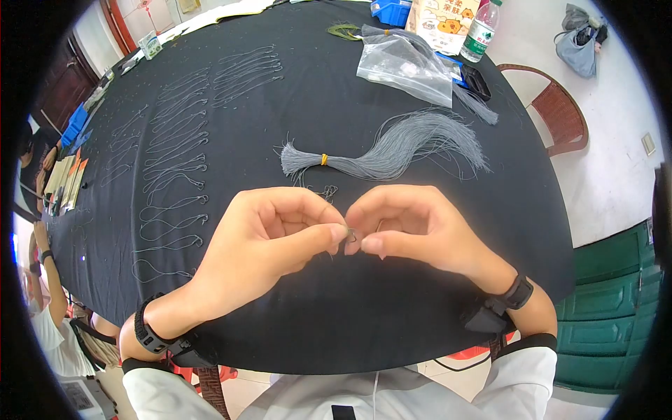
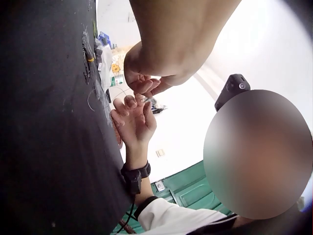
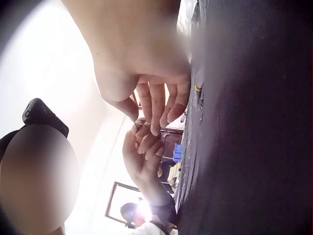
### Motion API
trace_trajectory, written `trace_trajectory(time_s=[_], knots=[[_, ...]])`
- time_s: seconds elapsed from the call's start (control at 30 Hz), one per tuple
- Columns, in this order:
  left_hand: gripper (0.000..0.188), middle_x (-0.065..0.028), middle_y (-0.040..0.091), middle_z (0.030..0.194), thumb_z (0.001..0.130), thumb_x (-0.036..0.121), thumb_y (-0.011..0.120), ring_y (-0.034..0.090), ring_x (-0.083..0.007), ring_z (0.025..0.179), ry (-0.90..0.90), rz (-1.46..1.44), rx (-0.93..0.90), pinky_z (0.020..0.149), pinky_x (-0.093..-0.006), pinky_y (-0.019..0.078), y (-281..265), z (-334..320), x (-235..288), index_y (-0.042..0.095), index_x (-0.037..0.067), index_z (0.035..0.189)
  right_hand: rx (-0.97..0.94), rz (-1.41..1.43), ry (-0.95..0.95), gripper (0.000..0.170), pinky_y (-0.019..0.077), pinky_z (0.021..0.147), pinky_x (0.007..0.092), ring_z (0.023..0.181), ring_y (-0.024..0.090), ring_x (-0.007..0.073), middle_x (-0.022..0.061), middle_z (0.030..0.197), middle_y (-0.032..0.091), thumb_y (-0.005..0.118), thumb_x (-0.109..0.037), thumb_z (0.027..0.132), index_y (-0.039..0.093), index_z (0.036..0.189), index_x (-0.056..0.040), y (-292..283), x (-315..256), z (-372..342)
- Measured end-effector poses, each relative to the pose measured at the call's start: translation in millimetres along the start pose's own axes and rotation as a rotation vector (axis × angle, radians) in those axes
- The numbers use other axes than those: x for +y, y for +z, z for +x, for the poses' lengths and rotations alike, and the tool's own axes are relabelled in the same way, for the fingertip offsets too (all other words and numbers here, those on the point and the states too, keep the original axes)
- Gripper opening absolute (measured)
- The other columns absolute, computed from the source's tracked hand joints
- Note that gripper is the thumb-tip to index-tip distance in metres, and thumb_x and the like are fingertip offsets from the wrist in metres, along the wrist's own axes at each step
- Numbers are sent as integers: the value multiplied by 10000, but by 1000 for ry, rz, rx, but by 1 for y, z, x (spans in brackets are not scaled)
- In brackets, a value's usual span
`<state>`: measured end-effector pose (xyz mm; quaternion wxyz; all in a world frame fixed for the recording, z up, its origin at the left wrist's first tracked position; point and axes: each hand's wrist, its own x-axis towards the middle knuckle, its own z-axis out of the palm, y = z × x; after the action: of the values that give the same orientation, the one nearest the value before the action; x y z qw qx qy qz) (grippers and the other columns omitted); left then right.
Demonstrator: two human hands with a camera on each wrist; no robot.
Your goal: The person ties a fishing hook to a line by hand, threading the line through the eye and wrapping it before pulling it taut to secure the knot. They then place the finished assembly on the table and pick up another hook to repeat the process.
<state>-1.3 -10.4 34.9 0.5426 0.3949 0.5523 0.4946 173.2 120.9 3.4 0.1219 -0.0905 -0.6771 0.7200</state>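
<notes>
A small dark fishing hook point(image 1: 352, 237) shows between the fingertips of both hands, above the dark cloth. My left hand point(image 1: 269, 234) pinches it between thumb and forefinger. Close on the other side, my right hand point(image 1: 420, 227) has curved fingers, with its thumb tip and forefinger slightly apart beside the hook. In the right wrist view the right hand's fingers point(image 3: 156, 100) reach down to the left hand point(image 3: 144, 156). Beyond both hands lies a bundle of grey fishing line point(image 1: 392, 150), tied with a yellow band. A small dark tangle of hooks point(image 1: 325, 191) lies just behind the left hand.
Rows of looped grey lines point(image 1: 171, 168) with hooks lie on the left of the black tablecloth point(image 1: 336, 322). A plastic bag point(image 1: 402, 68), a water bottle point(image 1: 481, 31), a printed carton point(image 1: 437, 21) and a blue box point(image 1: 390, 12) stand at the back right.
</notes>
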Motion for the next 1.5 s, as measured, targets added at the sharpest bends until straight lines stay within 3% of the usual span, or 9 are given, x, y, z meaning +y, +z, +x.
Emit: trace_trajectory(time_s=[0.2,0.5,0.7,0.93,1.13,1.23,1.43,1.5], knots=[[99,-25,630,745,864,57,650,449,-9,537,82,-4,14,453,-167,287,2,1,-8,643,-21,925,137,-325,-115,112,460,623,219,674,601,62,27,780,671,662,-124,868,680,909,-22,9,-1,-5],[88,-26,630,748,873,63,649,456,-8,545,62,9,0,452,-169,293,3,1,-8,638,-17,910,143,-279,-153,100,463,613,218,673,602,63,25,752,650,651,-98,871,661,898,-2,9,0,-5],[119,-32,608,732,871,71,646,429,-24,516,-27,-30,-27,452,-187,300,1,0,-3,631,-32,930,108,8,-35,135,488,623,216,683,603,72,26,760,648,623,-114,902,664,939,10,4,0,-2],[121,-42,597,726,867,68,642,424,-32,505,-21,-135,-59,451,-190,305,1,1,-3,627,-36,928,32,121,46,186,513,643,226,694,626,97,55,781,663,605,-162,926,663,985,5,-1,12,1],[119,-37,612,748,874,72,634,441,-31,513,52,-64,0,454,-187,323,4,-1,-2,622,-35,924,-10,255,137,190,524,646,232,698,641,113,79,786,674,597,-166,931,673,970,4,10,14,-3],[116,-30,617,759,887,74,625,464,-26,534,262,-37,34,466,-181,337,7,1,-12,622,-33,932,12,212,145,187,525,645,230,692,642,110,81,781,676,601,-156,925,681,956,10,15,8,-6],[75,-28,621,802,896,27,608,526,-24,648,315,163,119,518,-173,383,8,-2,-11,620,-37,933,139,81,90,155,505,600,223,667,630,95,77,760,678,625,-118,897,691,934,17,25,1,-13],[68,-35,620,833,891,12,610,541,-33,693,394,264,136,546,-181,408,7,-1,-16,618,-40,935,210,-117,15,133,493,576,228,641,624,95,74,738,672,650,-102,868,691,926,11,29,2,-15]])
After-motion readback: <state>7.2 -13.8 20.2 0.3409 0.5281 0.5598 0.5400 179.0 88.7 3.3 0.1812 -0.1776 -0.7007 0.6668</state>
